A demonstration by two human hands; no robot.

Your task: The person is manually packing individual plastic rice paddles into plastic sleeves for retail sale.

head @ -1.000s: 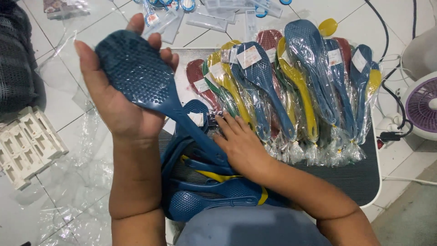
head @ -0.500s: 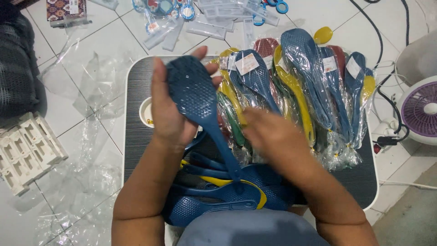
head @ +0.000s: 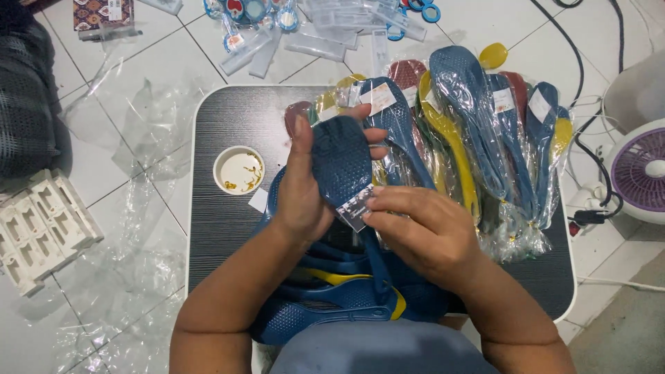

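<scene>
My left hand holds up a dark blue plastic rice paddle by its head, thumb on the left edge and fingers behind. My right hand pinches a small printed paper label against the lower part of the paddle's head. Below both hands lies a pile of loose blue and yellow paddles on the black tray table. A row of paddles wrapped in clear plastic, blue, yellow, red and green, leans across the table's right half.
A small white cup with yellow bits stands on the table's left. Clear plastic bags litter the tiled floor at left, beside a white plastic tray. A fan and cables sit at right. Packaged items lie beyond the table.
My left hand has brought the blue paddle from the upper left down to the table's middle. My right hand left the pile, picked up a label and set it against the paddle.
</scene>
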